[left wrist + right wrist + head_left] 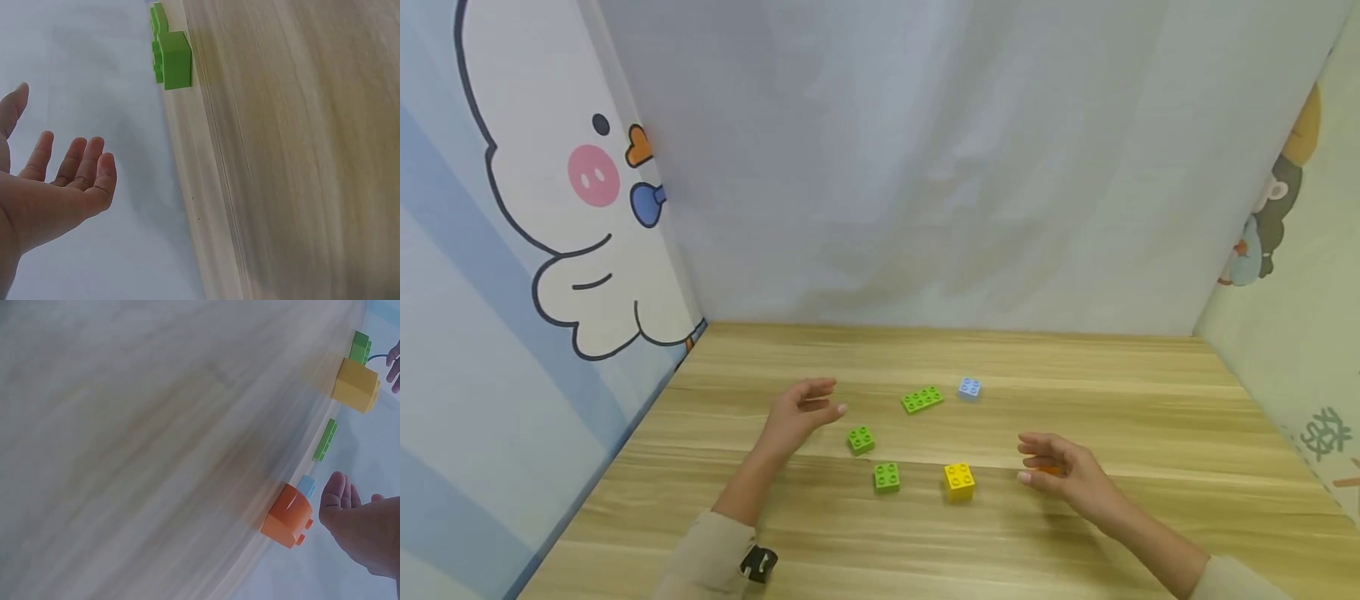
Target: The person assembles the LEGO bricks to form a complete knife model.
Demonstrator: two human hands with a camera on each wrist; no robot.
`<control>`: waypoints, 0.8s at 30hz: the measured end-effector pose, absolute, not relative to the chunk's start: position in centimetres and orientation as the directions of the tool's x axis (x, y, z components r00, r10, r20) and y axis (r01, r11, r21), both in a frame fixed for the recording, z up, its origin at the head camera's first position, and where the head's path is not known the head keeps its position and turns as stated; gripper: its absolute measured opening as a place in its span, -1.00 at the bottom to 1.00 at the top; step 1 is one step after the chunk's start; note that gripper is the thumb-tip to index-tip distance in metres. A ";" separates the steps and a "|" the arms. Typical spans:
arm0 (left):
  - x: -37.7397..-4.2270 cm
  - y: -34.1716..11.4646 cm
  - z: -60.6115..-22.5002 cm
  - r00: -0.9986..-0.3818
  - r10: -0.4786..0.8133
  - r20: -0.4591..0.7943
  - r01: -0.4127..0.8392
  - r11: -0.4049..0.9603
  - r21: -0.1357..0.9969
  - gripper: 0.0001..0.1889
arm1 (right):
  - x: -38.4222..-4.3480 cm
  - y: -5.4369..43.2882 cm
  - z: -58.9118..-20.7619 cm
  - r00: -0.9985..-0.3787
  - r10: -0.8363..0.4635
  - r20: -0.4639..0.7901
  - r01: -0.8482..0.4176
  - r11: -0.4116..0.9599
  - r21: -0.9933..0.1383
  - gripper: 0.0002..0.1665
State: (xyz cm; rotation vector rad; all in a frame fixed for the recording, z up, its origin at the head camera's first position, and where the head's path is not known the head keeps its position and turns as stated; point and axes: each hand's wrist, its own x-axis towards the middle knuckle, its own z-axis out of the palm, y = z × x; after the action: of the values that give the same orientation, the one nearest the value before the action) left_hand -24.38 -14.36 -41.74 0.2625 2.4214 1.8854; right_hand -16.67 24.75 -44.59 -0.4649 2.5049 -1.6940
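Note:
My left hand hovers over the left of the table with loosely bent fingers and holds nothing. Nearest to it is a small green brick; a second green brick sits a little closer to me. My right hand, fingers relaxed and thumb apart, is above an orange brick that it mostly hides in the head view. In the right wrist view this orange brick shows a rounded side and studs, apart from the fingers. Between the hands stands a yellow brick.
Farther back lie a long flat green brick and a light blue brick. The wooden table ends at a pale grey curtain, with printed panels on the left and right sides. A black band sits at my left sleeve.

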 end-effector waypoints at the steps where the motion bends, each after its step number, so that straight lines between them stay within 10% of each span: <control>1: -24.5 -14.3 -41.8 -0.984 0.171 0.052 0.092 0.237 0.967 -0.43 | -16.7 24.7 -44.7 -0.949 -0.300 0.100 -0.206 0.344 -0.916 -0.37; 24: -27.1 -10.9 -42.9 -0.981 0.179 0.073 0.113 0.226 0.968 -0.52 | -19.1 22.6 -44.6 -0.869 -0.495 0.024 -0.213 0.331 -0.919 -0.30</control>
State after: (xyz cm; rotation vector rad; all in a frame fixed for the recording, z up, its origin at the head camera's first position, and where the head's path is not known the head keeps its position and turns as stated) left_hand -27.15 -10.87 -42.86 0.2885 2.4167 1.9002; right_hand -19.14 22.61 -44.58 -0.6382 2.3369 -1.5535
